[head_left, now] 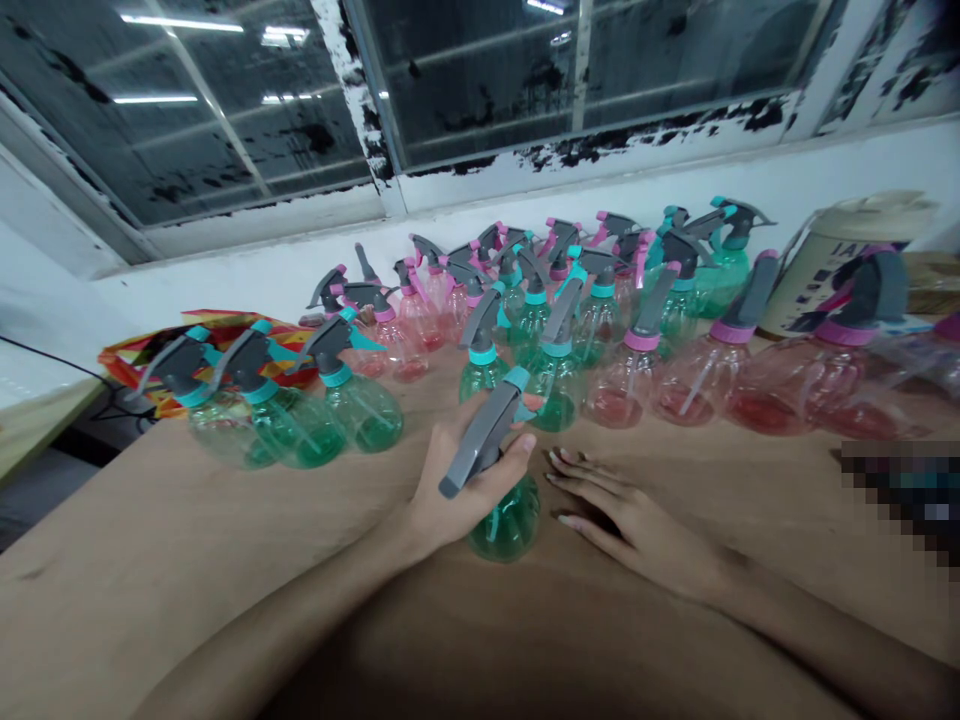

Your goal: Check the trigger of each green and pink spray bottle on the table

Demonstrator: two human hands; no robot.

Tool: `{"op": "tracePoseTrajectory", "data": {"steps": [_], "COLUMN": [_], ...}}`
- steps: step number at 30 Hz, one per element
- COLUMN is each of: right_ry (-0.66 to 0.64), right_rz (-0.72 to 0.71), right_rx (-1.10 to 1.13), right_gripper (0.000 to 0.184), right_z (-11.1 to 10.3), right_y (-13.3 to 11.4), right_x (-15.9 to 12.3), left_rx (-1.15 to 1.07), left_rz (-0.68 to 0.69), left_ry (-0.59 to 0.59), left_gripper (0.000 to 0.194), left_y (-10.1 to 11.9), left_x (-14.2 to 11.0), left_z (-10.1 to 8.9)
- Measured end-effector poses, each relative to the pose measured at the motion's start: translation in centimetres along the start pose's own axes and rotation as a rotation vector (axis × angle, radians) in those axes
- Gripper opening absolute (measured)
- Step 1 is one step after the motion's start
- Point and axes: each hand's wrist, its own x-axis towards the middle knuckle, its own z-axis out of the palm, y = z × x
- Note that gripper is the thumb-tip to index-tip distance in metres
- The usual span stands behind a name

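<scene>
A small green spray bottle (pixel 508 520) with a grey trigger head and teal collar stands on the brown table (pixel 225 540) near its middle. My left hand (pixel 457 490) is wrapped round the bottle's neck and trigger head. Just to its right, my right hand (pixel 622 510) lies flat on the table, fingers stretched out and holding nothing, fingertips close to the bottle.
Several green bottles (pixel 352 405) stand at the left. A dense group of pink bottles (pixel 720 385) and green ones fills the back and right, under a white wall and windows. A cream container (pixel 832 260) stands far right, a colourful bag (pixel 150 355) far left.
</scene>
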Motion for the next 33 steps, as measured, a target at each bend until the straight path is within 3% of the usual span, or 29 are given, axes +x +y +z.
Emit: {"op": "tracePoseTrajectory", "data": {"steps": [10,33], "right_ry": [-0.022,-0.006], "right_rz": [0.013,-0.014], "right_rx": [-0.030,-0.023], "right_gripper": [0.048,0.049], "right_z": [-0.4,-0.2], "right_y": [-0.5,-0.1], "right_x": [0.1,0.0], "left_rx": [0.060,0.128], "left_rz": [-0.005,0.005], "left_ry": [0.011,-0.051], "left_gripper": [0.029,0.018], "left_y": [-1.1,0.1], "left_x": [-0.3,0.3], "left_z": [0.2,-0.5]}}
